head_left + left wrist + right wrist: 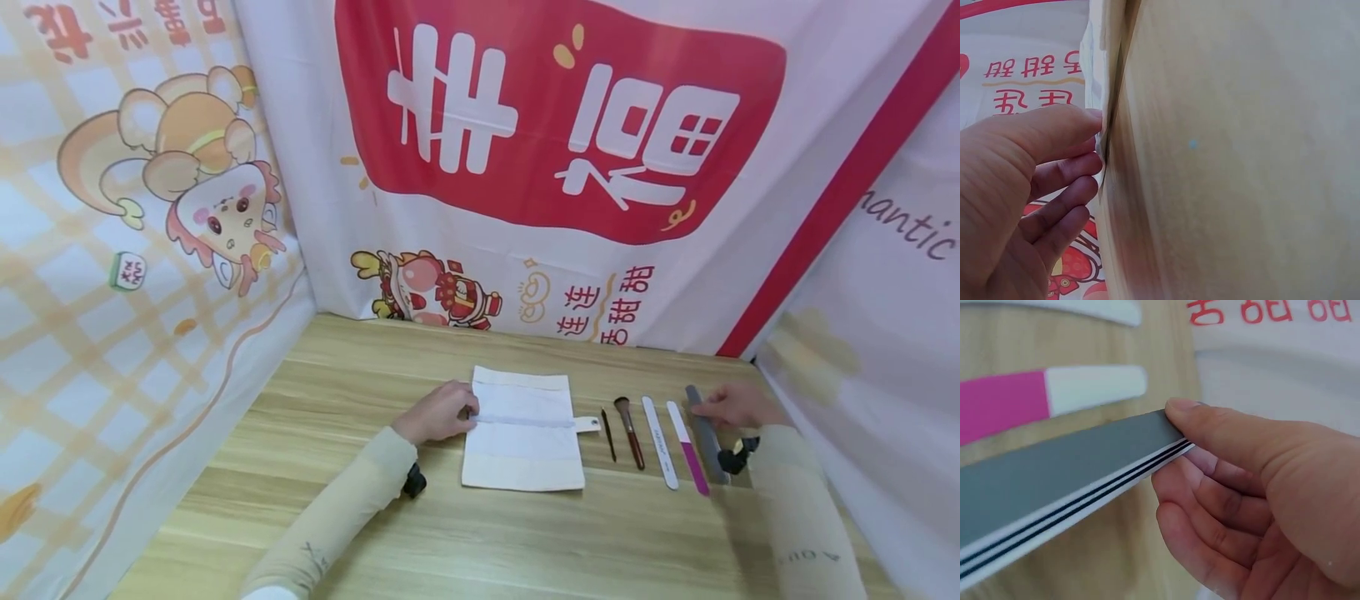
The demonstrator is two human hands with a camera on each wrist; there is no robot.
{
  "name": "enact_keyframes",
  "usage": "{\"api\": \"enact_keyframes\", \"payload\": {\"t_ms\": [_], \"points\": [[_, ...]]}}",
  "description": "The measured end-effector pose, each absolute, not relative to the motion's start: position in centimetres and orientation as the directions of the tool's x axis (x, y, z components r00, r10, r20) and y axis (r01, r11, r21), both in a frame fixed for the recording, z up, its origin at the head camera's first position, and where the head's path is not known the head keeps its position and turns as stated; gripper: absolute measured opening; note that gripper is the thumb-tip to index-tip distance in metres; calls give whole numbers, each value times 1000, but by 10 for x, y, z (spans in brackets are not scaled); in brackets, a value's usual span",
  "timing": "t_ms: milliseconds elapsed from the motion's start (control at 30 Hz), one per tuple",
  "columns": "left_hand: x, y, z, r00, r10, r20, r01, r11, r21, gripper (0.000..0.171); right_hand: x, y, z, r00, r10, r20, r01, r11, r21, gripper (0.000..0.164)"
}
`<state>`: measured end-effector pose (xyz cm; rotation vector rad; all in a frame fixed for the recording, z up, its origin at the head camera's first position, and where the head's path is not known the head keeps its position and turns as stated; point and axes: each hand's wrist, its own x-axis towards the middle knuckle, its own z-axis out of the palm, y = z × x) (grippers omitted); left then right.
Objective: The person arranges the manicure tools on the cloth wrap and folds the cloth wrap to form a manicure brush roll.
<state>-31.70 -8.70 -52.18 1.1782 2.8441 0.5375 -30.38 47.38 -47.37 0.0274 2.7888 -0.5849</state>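
Observation:
A white cloth roll-up pouch (522, 454) lies unfolded on the table, its snap tab (587, 424) pointing right. My left hand (444, 412) pinches the pouch's left edge; in the left wrist view the thumb (1063, 128) lies over that edge (1099, 81). At the right, my right hand (738, 405) grips the far end of a grey nail buffer (707, 437) between thumb and fingers. The right wrist view shows the grey buffer (1079, 456) with black and white layers along its side, tilted up off the table.
Left of the buffer, a pink-and-white nail file (688, 450), a white nail file (660, 442), a makeup brush (631, 433) and a thin dark pencil-like stick (608, 435) lie in a row on the wooden table (525, 542). Printed cloth (555, 275) hangs behind and at both sides.

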Motion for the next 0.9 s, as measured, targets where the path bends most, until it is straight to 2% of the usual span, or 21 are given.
{"api": "enact_keyframes", "payload": {"t_ms": [367, 667, 900], "points": [[-320, -88, -526, -736, 667, 113, 657, 665, 355, 5, -337, 409, -444, -963, -77, -258, 56, 880, -471, 37], [-319, -88, -526, -760, 642, 101, 622, 673, 400, 5, -366, 315, -434, -980, -143, -137, -33, 800, -598, 32], [-319, -88, -525, -759, 643, 101, 619, 666, 417, 6, -379, 239, -441, -980, -178, -92, -60, 698, -714, 24]]}}
